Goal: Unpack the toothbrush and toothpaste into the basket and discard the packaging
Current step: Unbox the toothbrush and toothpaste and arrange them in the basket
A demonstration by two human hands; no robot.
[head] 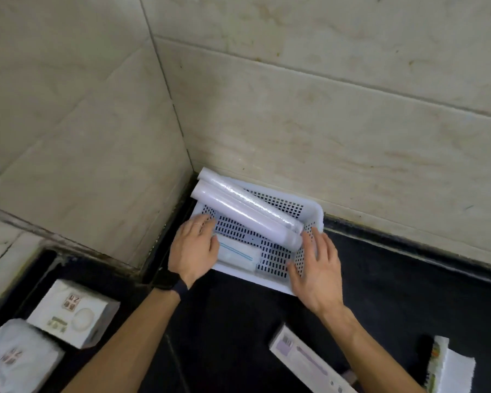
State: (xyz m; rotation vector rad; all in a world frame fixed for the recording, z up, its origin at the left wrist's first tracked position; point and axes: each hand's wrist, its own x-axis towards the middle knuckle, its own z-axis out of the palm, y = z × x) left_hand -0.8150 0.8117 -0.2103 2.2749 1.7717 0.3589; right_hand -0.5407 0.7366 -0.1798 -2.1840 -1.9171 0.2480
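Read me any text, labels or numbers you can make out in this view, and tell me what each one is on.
None can be read.
Long box near the right arm: print too blurred.
White box at lower left: reddish square marks and a greenish line, blurred.
Wrapped pack beside it: similar reddish mark, unreadable.
Packet at far right: coloured edge print, too small.
Pouch in the basket: a blue stripe, no lettering.

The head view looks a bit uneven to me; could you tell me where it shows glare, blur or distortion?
In the head view, glare streaks run along the two white tubes lying in the basket; the boxes at lower left and the box at the bottom edge are soft and blurred; the wall tile lines bow from wide-angle distortion.
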